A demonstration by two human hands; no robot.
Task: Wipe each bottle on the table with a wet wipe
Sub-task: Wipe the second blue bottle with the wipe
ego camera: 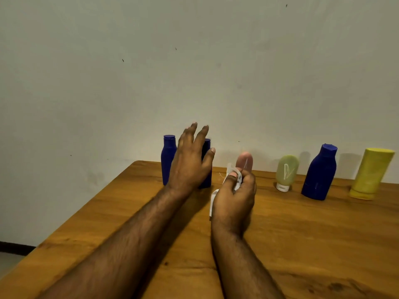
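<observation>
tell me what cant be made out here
Head view:
- Second dark blue bottle: mostly hidden behind the left hand.
- Pink bottle: lower part hidden by the right hand.
- Wipe: mostly bunched inside that hand.
- Bottle labels: too blurred to read.

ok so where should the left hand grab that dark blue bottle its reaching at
Probably around the mid body. The dark blue bottle stands upright near the wall, partly hidden behind the open left hand, so come from the front with thumb and fingers round its sides. The right hand holds the wipe.
</observation>
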